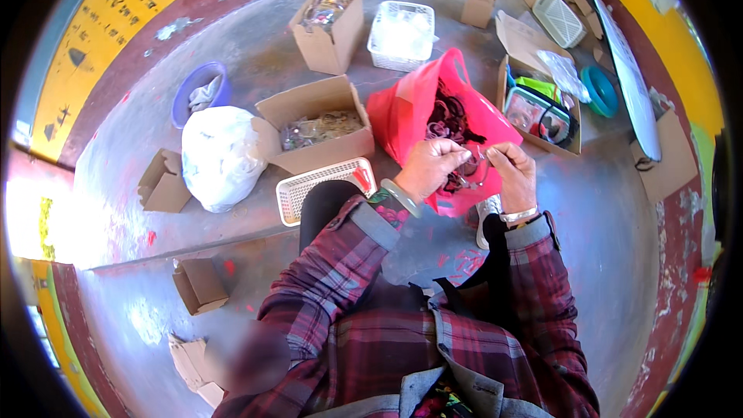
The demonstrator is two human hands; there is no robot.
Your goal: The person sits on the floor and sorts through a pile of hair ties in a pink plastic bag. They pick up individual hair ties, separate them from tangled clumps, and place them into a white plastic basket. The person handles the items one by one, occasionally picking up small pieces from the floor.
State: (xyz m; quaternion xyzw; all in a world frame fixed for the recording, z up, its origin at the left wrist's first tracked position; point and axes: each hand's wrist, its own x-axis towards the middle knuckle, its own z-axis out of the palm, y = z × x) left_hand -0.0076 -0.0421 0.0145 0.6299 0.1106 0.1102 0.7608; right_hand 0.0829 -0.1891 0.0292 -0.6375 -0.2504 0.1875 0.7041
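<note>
In front of me stands a pink-red plastic tub (pixel 398 112) with soft sides and a handle, tilted toward me. Inside it lies a heap of dark maroon looped pieces (pixel 447 116). My left hand (pixel 435 168) is over its near rim with thumb and forefinger pinched. Close by on the right, my right hand (pixel 514 176) pinches in the same way. Something thin and small seems to run between the fingertips, too fine to name. A few dark loops hang just below the hands, against the tub's side.
Left of the tub are an open carton (pixel 325 156) of small packed items, a cream plastic basket (pixel 290 205), a stuffed white bag (pixel 223 159) and a purple basin (pixel 179 97). Behind stand a taller carton (pixel 329 50) and a white basket (pixel 398 58). A carton (pixel 576 135) of mixed goods sits right.
</note>
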